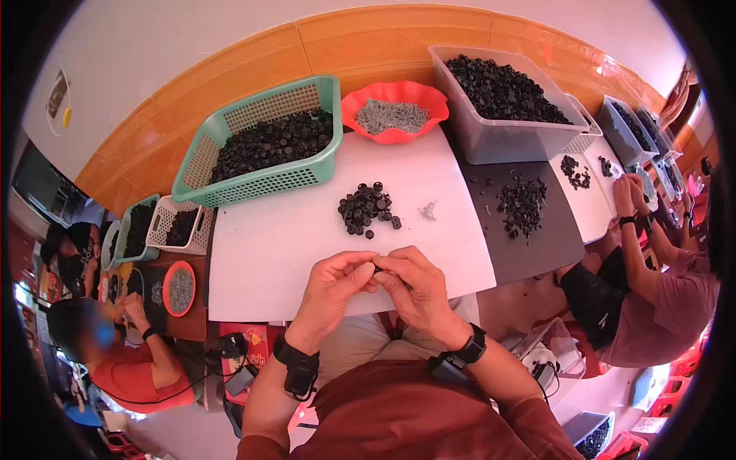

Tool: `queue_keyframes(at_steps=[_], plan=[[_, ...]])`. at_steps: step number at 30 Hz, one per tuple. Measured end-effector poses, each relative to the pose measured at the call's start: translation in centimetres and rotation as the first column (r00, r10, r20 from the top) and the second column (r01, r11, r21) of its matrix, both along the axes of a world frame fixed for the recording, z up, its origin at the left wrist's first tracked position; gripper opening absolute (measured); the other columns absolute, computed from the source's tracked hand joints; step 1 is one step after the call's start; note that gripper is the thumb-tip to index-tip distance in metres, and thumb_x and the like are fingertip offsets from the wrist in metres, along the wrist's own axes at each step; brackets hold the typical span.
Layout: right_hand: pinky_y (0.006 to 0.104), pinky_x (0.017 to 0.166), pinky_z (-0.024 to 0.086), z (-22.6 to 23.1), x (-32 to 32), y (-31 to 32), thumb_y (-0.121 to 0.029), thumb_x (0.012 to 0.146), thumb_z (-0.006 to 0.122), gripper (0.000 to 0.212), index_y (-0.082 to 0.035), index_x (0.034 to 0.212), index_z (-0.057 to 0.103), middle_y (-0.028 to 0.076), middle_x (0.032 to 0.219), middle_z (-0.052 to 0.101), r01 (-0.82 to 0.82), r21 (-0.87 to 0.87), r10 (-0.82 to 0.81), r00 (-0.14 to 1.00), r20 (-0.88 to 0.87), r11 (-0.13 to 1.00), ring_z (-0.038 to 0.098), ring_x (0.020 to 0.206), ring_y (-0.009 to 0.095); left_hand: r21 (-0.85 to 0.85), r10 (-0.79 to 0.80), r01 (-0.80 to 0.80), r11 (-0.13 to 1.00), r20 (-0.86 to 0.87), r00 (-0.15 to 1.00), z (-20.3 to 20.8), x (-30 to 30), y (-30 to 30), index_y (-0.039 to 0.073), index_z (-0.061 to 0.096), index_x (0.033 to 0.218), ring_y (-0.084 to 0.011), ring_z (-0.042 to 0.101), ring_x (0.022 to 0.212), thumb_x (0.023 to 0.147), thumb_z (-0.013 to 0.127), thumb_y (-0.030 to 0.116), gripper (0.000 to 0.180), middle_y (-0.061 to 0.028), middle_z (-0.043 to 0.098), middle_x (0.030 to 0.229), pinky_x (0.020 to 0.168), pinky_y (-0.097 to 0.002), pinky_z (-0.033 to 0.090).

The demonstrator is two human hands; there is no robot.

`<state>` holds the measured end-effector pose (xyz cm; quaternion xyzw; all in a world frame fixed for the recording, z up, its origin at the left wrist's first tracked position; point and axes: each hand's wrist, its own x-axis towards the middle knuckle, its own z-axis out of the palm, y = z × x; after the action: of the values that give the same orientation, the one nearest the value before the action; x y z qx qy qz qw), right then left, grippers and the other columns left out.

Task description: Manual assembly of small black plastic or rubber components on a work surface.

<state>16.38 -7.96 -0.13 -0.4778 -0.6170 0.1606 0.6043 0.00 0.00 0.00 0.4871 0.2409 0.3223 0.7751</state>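
My left hand [334, 290] and my right hand [416, 285] meet over the near part of the white board [261, 264]. Both are closed, fingertips pinched round a small black part [376, 268], mostly covered by the fingers. Just beyond them lies a loose pile of small black round parts [363, 208], like knobs or caps. To its right is a little heap of thin silvery pins [428, 210], perhaps screws or nails; they are too small to tell.
At the back stand a green basket [264, 182] of black parts, a red wavy-rimmed bowl [392, 138] of silvery pins and a clear bin [506, 142] of black parts. Another black pile [523, 203] lies on the dark board at right. People work on both sides.
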Motion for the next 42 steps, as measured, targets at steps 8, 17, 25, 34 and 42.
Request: queue_keyframes(at_steps=[8, 17, 25, 34, 42], plan=[[0.0312, 0.061, 0.054, -0.2, -0.3, -0.1, 0.002, 0.088, 0.07, 0.026, -0.003, 0.113, 0.067, 0.011, 0.094, 0.063, 0.073, -0.013, -0.073, 0.997, 0.022, 0.997, 0.068, 0.072, 0.024, -0.067, 0.058, -0.058, 0.996, -0.001, 0.998, 0.8, 0.2, -0.5, -0.002, 0.067, 0.118, -0.0133, 0.066, 0.084, 0.097, 0.066, 0.011, 0.024, -0.007, 0.072, 0.099, 0.08, -0.0274, 0.056], [0.0337, 0.057, 0.055, 0.0, -0.1, -0.2, -0.001, 0.085, 0.073, 0.027, -0.005, 0.111, 0.067, 0.011, 0.097, 0.063, 0.112, -0.006, -0.111, 0.988, 0.105, 0.994, 0.068, 0.068, 0.026, -0.042, 0.075, -0.076, 0.996, -0.014, 0.997, 0.6, 0.4, -0.4, -0.001, 0.068, 0.109, -0.0111, 0.065, 0.081, 0.095, 0.069, 0.009, 0.016, -0.0069, 0.072, 0.096, 0.076, -0.0258, 0.055], [0.0295, 0.053, 0.05, 0.4, -0.2, -0.5, 0.001, 0.079, 0.078, 0.032, -0.005, 0.109, 0.069, 0.009, 0.094, 0.063, 0.155, 0.06, -0.165, 0.964, 0.208, 0.986, 0.063, 0.063, 0.02, -0.04, 0.057, -0.058, 0.998, -0.031, 0.998, 1.1, 0.4, -0.5, -0.001, 0.068, 0.106, -0.0107, 0.065, 0.081, 0.095, 0.069, 0.01, 0.016, -0.007, 0.072, 0.095, 0.075, -0.0254, 0.054], [0.0295, 0.053, 0.05, 0.2, 0.2, -0.4, 0.001, 0.079, 0.079, 0.03, -0.005, 0.107, 0.07, 0.009, 0.093, 0.064, 0.142, 0.094, -0.157, 0.973, 0.167, 0.985, 0.063, 0.063, 0.019, -0.008, 0.028, -0.028, 1.0, -0.058, 0.998, 1.2, 0.5, -0.4, -0.002, 0.068, 0.107, -0.0106, 0.064, 0.081, 0.096, 0.069, 0.012, 0.018, -0.0064, 0.071, 0.094, 0.076, -0.0253, 0.053], [0.0296, 0.053, 0.052, 0.1, 0.5, -0.5, -0.001, 0.084, 0.077, 0.028, -0.003, 0.109, 0.065, 0.012, 0.096, 0.062, 0.141, 0.023, -0.143, 0.973, 0.18, 0.99, 0.063, 0.064, 0.019, 0.031, 0.088, -0.085, 0.996, -0.141, 0.986, 2.1, 1.0, -0.4, -0.002, 0.069, 0.105, -0.01, 0.064, 0.08, 0.097, 0.069, 0.015, 0.019, -0.0062, 0.071, 0.095, 0.072, -0.0264, 0.054]])
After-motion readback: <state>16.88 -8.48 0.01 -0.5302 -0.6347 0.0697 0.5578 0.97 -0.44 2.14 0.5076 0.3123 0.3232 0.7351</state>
